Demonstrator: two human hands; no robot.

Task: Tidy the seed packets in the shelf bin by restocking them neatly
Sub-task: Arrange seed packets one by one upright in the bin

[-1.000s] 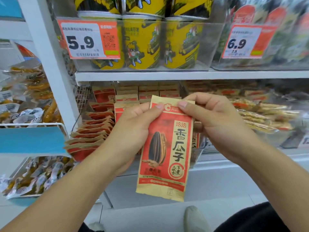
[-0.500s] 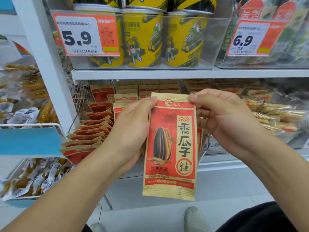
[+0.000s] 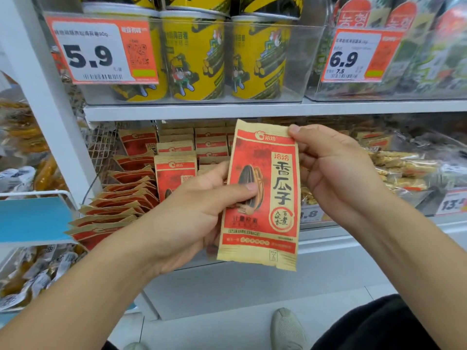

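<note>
The seed packet (image 3: 262,198), tan paper with a red panel and a dark seed picture, stood upright in front of the bin (image 3: 106,147) of matching packets. The left hand (image 3: 199,218) pinched its left edge with thumb across the front. The right hand (image 3: 336,170) pinched its top right corner between thumb and curled fingers.

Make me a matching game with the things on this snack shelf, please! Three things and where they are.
Things:
1. seed packet
2. yellow tubs
3. 5.9 price tag

Places:
A. on the upper shelf, in a clear bin
B. stuck on the front of the clear bin, at its left end
C. held upright in front of the shelf by the left hand and right hand

Pairs: 1-C, 2-A, 3-B
</note>
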